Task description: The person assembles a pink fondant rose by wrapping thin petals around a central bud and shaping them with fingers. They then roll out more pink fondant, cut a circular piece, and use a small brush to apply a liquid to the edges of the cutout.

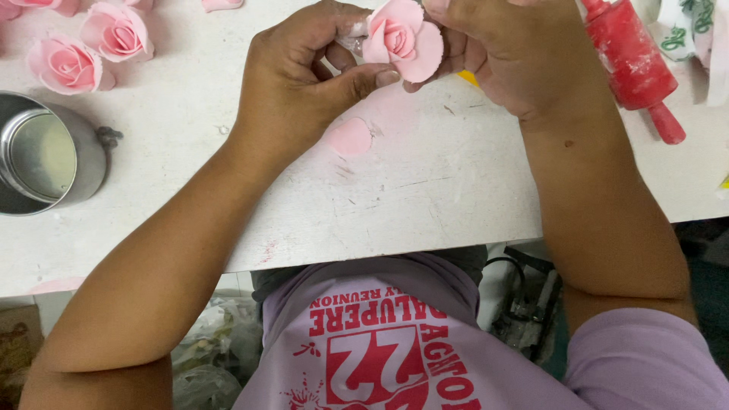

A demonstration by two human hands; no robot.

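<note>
**Two hands on one pink rose, more roses waiting on the table**

Both hands hold a single pink rose [402, 39], which looks made of a soft paste, above the far part of the white table [425, 190]. The left hand [304, 76] has its thumb pressed under the lower edge of the flower and its fingers curled behind it, so it is closed on the rose. The right hand [509, 53] touches the rose from the other side; its fingers are bent around the outer petal, also closed on it. The rose faces the camera, with the petals opened around a tight centre.

On the table just below the hands lies one loose pink petal [351, 137], flat and round.

At the upper left I count two full finished roses [91, 49] lying close to each other, and at the top edge some more pink pieces, cut by the picture, so their number I cannot tell.

One round metal tin [45, 156] stands at the left side, open. One red rolling pin [634, 61] lies at the upper right, just beside the right hand.
</note>
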